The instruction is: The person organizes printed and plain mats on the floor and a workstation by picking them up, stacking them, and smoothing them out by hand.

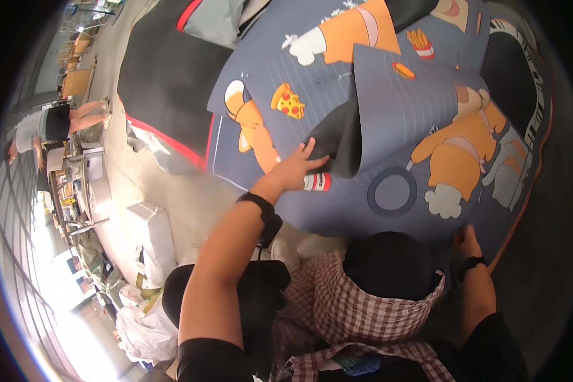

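A large grey-blue printed mat (388,137) with cartoon orange dogs, a pizza slice and fries spreads out in front of me. Part of it is folded up in the middle, baring a black underside (348,143). My left hand (293,169) lies on the mat beside that fold, its fingers spread, and one fingertip reaches onto the black surface. At the near right edge my right hand (468,242) has its fingers curled at the mat's border and appears to grip it. The fingertips there are partly hidden.
A black sheet with a red edge (165,95) lies to the left. Beyond it stand a person (51,124) and cluttered shelving (63,191). White wrapped packages (151,239) and plastic bags (143,328) sit on the floor at my left. A checked apron (369,305) covers my lap.
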Tool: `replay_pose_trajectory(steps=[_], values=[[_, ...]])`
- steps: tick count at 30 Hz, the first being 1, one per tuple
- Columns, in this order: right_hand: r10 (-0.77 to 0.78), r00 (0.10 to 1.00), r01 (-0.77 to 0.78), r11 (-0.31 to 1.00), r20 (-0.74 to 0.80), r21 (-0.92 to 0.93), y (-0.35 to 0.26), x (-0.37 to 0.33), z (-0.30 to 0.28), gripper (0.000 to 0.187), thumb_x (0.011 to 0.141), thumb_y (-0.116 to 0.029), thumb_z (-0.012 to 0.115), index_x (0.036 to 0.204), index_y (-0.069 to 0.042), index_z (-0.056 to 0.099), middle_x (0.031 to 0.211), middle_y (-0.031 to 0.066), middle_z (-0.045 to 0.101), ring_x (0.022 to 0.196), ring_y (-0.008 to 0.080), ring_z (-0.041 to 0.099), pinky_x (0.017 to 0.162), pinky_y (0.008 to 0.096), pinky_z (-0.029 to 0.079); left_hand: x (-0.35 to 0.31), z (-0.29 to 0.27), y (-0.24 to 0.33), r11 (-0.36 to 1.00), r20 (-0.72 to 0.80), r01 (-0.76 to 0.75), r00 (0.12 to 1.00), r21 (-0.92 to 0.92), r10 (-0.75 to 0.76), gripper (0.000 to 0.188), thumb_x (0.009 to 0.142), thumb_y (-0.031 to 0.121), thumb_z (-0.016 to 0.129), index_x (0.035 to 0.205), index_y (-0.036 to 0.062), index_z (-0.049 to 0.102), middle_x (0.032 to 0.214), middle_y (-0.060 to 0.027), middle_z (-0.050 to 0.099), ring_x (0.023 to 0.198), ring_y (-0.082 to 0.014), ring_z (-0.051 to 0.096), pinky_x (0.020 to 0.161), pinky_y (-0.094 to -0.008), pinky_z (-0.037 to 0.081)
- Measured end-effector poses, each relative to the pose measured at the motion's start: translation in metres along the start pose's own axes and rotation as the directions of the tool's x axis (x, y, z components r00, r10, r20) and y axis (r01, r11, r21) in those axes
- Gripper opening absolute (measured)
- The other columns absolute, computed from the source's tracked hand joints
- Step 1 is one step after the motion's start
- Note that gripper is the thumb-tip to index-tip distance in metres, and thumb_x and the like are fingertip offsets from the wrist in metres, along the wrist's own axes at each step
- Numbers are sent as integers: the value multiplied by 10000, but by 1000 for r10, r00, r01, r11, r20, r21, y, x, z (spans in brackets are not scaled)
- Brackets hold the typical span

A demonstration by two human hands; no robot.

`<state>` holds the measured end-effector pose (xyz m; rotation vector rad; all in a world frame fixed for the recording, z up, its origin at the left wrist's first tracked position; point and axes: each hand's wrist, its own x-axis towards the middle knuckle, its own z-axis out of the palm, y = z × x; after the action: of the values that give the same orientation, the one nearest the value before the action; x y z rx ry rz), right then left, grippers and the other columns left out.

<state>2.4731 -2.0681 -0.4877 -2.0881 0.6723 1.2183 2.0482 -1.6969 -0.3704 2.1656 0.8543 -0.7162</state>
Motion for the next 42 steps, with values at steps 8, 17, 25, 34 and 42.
replay_pose_trajectory(steps=[8,17,25,34,42], values=[[129,926,-39,967,-355,252,-11,-7,26,149,655,-165,525,684,-42,447,627,68,472,536,172,475,478,291,412,-6,-25,3,993,115,-39,993,111,26,806,637,90,658,1323,330,308,1432,-185,28,1286,-375,188,980,-393,331],[-76,931,132,982,-358,134,-3,-68,32,123,692,-179,480,647,-73,436,595,48,467,487,148,435,448,286,370,-119,-123,46,960,110,-278,955,28,274,472,792,243,582,1238,151,457,1182,-93,527,1043,-263,519,868,-335,411],[-417,872,413,908,256,69,26,-152,33,168,781,-148,485,897,-25,478,793,64,536,694,151,522,618,267,424,-330,-192,-139,981,-319,82,938,-176,-135,427,796,157,582,1199,52,484,1163,-103,542,963,-196,557,839,-313,430],[-434,633,727,619,641,-299,-92,-277,85,410,860,-202,479,1216,-4,429,1079,94,543,965,181,542,815,286,431,-230,-76,-335,620,-338,191,698,-761,-631,302,793,165,541,1086,96,558,879,-30,624,695,-113,583,579,-247,446],[-433,717,685,293,546,-668,-136,-323,228,836,742,-573,550,1268,38,331,1183,210,454,1094,278,466,888,343,403,9,7,-174,245,-385,-327,888,-913,-251,698,822,251,593,1341,-3,203,1314,-194,345,1181,-229,397,946,-337,351]])
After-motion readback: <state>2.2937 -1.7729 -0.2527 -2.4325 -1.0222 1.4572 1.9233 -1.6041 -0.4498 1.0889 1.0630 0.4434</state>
